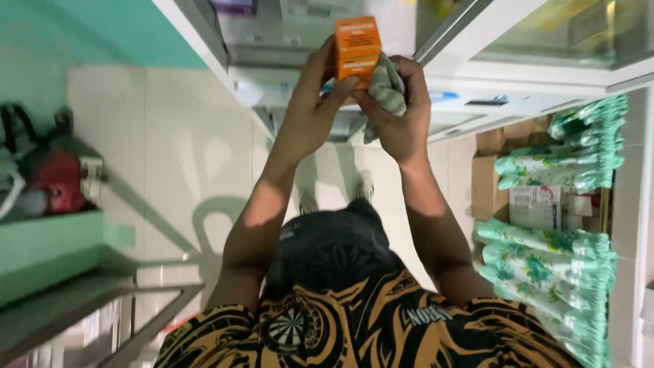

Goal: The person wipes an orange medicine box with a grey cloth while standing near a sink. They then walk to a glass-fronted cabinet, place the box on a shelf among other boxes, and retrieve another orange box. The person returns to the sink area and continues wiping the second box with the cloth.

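Small orange cardboard box (357, 49) with white print, right up in front of me, held in the air against the white display cabinet (538, 71) with its glass panes. My left hand (315, 109) has it: fingers run up the box's left side, thumb pressed on the lower front face, so that hand is closed around the box. My right hand (397, 112) sits just beside it, touching the box's lower right edge, and it is bunched tight on a crumpled grey-green cloth (386, 92) that bulges out between my fingers and lies against the box's right side. Both forearms rise together from my black and orange patterned shirt (354, 327). Further out, to the right, soft packs wrapped in green floral plastic (545, 259) are stacked by a brown cardboard carton (487, 180). Behind my arms there is the pale tiled floor (170, 150). Off to the left, a mint-green shelf (48, 252) with red and dark items (54, 180) above it, too blurred to tell what they are.
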